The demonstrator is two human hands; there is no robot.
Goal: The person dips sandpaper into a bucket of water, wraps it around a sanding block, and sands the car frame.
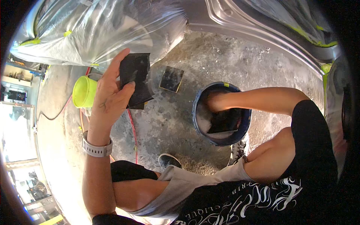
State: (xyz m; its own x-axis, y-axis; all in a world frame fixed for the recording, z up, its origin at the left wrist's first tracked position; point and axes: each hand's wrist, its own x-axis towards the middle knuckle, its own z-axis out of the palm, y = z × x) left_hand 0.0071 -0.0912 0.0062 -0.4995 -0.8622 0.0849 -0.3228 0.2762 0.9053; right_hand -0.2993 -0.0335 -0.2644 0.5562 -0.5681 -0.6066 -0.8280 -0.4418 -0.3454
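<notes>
My left hand (114, 88) holds up a black sheet, probably wet sandpaper (137, 76), between thumb and fingers. A grey watch band (97, 147) is around that wrist. My right hand (218, 101) reaches down into a dark blue bucket (198, 123) of cloudy water; its fingers are hidden. A black sheet (225, 121) lies in the bucket beside that hand, and whether I grip it cannot be told. Another dark square sheet (171, 79) lies on the concrete floor between the bucket and my left hand. Part of a further dark piece shows below the held sheet.
Clear plastic sheeting (92, 36) with yellow-green tape covers part of a vehicle at upper left. A bare metal-grey vehicle panel (247, 25) curves across the upper right. A lime-green bucket (84, 91) stands left. A red hose (132, 132) crosses the floor. Shelves stand far left.
</notes>
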